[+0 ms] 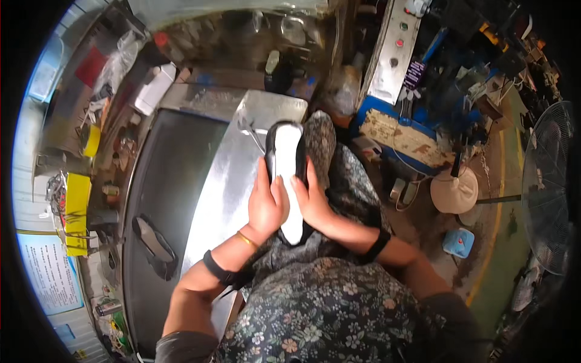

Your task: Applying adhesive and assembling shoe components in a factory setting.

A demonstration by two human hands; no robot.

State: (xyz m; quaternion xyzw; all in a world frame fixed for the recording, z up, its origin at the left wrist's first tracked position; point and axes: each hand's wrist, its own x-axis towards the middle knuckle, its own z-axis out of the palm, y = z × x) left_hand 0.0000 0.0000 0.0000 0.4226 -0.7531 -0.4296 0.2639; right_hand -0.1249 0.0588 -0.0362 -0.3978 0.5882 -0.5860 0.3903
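Note:
A black shoe (287, 145) lies lengthwise over my lap, toe pointing away from me. A long white sole-shaped surface fills its upper side, framed by the black edge. My left hand (266, 202) grips its left side, thumb lying on the white surface. From the right, my right hand (313, 202) clasps the other side with its thumb also on the white. Just left of the toe, a thin metal tool (256, 134) rests on the shiny metal tabletop (212, 193). Another black shoe (154, 247) sits on the dark conveyor belt (175, 163) further left.
Left of the belt, a shelf carries a white box (155, 89), a yellow bin (77, 212) and mixed clutter. To the right stand a control panel with buttons (393, 51), a white round container (454, 192), a blue jug (458, 242) and a large fan (549, 187).

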